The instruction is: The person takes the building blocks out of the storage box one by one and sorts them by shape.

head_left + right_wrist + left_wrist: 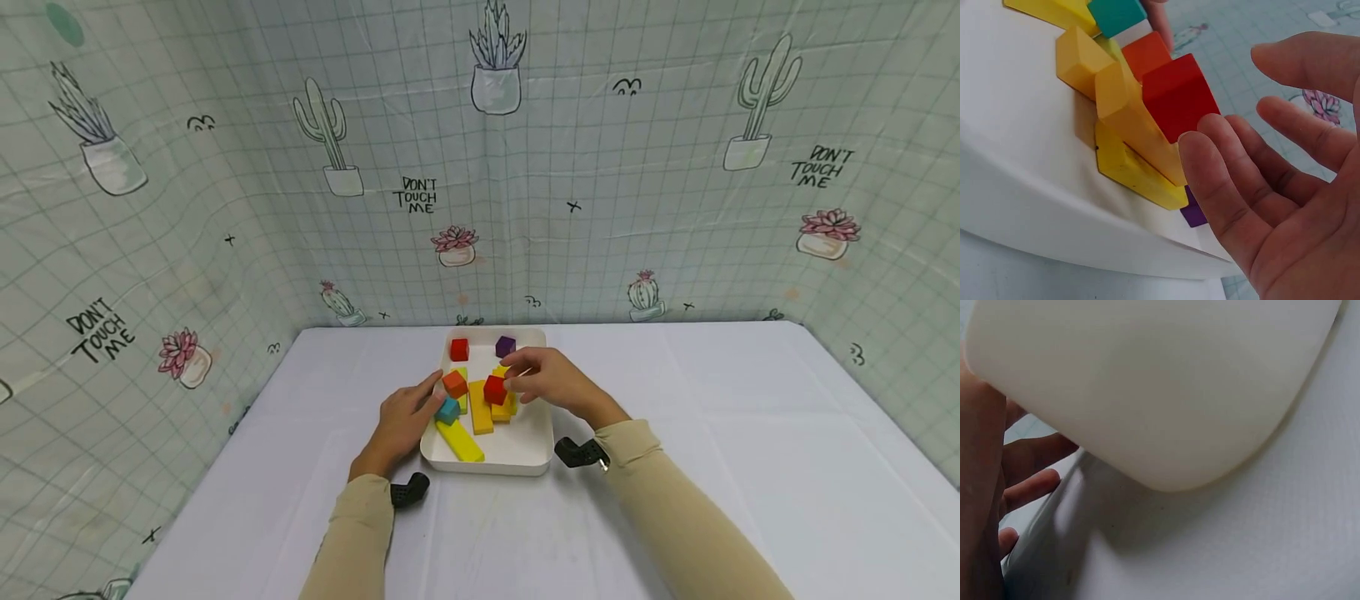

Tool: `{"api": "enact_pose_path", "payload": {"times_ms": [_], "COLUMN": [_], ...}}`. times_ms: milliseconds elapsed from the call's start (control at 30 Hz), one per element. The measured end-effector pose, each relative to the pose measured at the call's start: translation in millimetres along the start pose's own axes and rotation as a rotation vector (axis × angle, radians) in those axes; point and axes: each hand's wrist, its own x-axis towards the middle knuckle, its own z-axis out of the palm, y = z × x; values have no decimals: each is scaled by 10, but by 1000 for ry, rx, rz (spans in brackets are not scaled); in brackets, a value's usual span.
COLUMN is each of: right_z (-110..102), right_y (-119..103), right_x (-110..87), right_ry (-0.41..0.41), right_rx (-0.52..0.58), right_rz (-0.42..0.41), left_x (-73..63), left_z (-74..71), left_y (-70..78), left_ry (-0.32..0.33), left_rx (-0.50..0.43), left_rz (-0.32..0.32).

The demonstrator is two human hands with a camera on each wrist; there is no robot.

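Note:
A white tray (517, 454) holds several coloured blocks. My left hand (402, 421) rests against its left side, thumb by the rim near a blue cube (447, 410); in the left wrist view the fingers (1035, 487) spread beside the tray wall (1147, 425). My right hand (555, 383) hovers over the right side, fingers loosely bent and apart. Its fingertips are right at a red cube (495, 390), which sits on yellow-orange blocks (1125, 100). Just left of that, an orange cube (454, 384) tops a lime block (462, 404).
Towards the tray's back lie another red cube (459, 350) and a purple cube (506, 347). A yellow block (460, 442) lies slanted at the front left, beside a long yellow-orange block (481, 408). The white table (675, 483) meets a patterned curtain (570, 250) behind.

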Motion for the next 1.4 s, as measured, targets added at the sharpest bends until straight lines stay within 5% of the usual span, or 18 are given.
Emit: {"api": "enact_pose_path", "payload": {"times_ms": [567, 967, 1267, 1400], "right_z": [132, 143, 134, 147], "right_y": [-4, -13, -35, -34], "right_x": [25, 9, 10, 0], "right_ry": [4, 7, 12, 9], "right_rx": [-158, -202, -229, -227], "right_rz": [30, 48, 59, 75], "left_x": [11, 4, 33, 6], "left_z": [-123, -228, -240, -234], "left_y": [-42, -122, -129, -119], "left_ry": [-118, -243, -248, -249], "left_rx": [23, -260, -281, -284], "left_rz": [17, -57, -11, -43]}}
